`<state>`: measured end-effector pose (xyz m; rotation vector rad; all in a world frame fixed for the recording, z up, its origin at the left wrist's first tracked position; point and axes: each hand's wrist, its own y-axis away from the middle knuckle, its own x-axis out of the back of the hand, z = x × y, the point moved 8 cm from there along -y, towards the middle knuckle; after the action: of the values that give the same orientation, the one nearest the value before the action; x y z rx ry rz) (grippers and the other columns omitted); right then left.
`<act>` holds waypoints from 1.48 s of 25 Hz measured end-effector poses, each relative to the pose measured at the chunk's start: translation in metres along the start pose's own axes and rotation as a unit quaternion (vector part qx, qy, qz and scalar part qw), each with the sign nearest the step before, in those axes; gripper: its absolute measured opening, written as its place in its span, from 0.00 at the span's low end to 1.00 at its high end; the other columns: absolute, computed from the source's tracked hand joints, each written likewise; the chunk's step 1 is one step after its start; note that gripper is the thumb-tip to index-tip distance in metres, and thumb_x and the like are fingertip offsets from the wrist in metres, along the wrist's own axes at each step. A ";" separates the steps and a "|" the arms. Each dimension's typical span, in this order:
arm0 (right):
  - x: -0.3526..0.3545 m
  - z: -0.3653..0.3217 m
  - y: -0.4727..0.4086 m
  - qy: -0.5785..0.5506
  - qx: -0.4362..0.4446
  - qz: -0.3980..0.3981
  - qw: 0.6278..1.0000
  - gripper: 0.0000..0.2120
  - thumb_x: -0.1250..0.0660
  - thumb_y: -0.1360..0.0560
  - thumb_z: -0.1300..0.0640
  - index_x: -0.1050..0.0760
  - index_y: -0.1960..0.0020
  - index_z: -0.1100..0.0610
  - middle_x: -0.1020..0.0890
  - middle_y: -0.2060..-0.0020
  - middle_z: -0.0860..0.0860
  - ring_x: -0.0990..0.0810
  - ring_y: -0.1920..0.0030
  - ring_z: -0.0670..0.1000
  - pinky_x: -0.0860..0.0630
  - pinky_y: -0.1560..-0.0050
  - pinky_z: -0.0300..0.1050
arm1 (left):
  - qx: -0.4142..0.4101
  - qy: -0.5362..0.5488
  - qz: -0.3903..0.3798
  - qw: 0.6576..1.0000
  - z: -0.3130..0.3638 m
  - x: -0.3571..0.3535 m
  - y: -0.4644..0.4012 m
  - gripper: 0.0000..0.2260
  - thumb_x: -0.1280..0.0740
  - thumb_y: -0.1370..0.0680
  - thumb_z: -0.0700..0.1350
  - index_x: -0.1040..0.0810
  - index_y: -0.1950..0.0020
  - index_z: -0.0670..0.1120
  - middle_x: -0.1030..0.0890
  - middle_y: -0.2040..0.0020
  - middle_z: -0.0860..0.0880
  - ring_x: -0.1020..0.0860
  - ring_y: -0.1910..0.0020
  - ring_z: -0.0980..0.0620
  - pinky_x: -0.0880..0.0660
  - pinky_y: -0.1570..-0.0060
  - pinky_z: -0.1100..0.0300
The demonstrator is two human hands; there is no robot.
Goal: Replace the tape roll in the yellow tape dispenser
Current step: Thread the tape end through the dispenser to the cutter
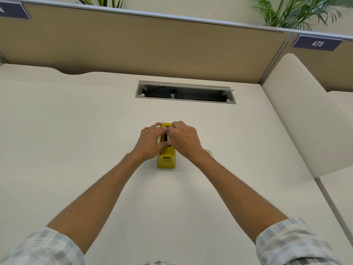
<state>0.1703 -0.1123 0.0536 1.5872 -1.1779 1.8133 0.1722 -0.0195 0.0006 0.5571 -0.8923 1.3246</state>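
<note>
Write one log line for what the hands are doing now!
left hand: on yellow tape dispenser | right hand: on its top | dispenser: upright on desk | tape roll: hidden

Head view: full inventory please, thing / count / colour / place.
tape dispenser: 1, yellow, desk centre, between both hands
clear object: 1, translucent, on desk just behind right wrist, mostly hidden; cannot tell what it is
desk: 1, off-white, fills lower frame
cable tray opening: 1, grey rim, dark inside, desk rear centre
partition panel: 1, tan with grey top rail, behind desk
number sign: 1, dark blue, reads 475, upper right
second sign: 1, dark blue, upper left, cut off
plants: 2, green, behind partition
side divider: 1, cream, right of desk
sleeves: 2, pale plaid, bottom corners
left hand: grip on dispenser's left side
right hand: fingers at dispenser top
</note>
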 end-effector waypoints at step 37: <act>-0.007 0.015 -0.002 -0.124 -0.029 -0.064 0.990 0.13 0.40 0.19 0.56 0.18 0.45 0.59 0.19 0.56 0.56 0.23 0.55 0.54 0.26 0.56 0.46 | 0.007 -0.001 -0.003 1.000 -0.002 -0.001 0.000 0.22 0.33 0.23 0.51 0.29 0.30 0.53 0.27 0.30 0.53 0.40 0.26 0.52 0.44 0.29 0.47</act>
<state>0.1816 -0.1221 0.0474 1.8507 -1.1921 1.5208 0.1725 -0.0185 -0.0009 0.5719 -0.8822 1.3265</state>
